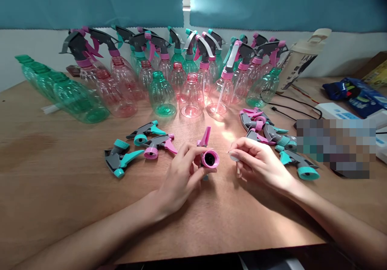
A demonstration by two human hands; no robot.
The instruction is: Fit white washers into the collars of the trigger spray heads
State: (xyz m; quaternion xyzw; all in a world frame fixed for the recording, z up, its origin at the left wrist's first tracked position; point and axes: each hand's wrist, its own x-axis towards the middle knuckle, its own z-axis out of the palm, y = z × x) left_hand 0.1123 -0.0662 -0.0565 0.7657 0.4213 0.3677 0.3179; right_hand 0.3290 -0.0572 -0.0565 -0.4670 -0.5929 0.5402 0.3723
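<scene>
My left hand (pixel 178 177) is closed around a pink-and-grey spray trigger head (pixel 211 159) above the table. Its pink collar faces me, showing a dark opening, and the pink trigger points up. Just to the right, my right hand (pixel 260 161) pinches a small white round piece (pixel 233 157), partly hidden by the fingers; it may be a washer, but I cannot tell. A gap separates this piece from the collar. Left of my left hand lie a pink trigger head (pixel 157 145) and two teal trigger heads (pixel 121 157).
Several more trigger heads (pixel 299 167) lie to the right. Behind stand green bottles (pixel 163 94), clear pinkish bottles (pixel 192 96) and several bottles with sprayers fitted. At the back right are a cream tumbler (pixel 302 60), a black cable (pixel 302 104) and a blue packet (pixel 363 96).
</scene>
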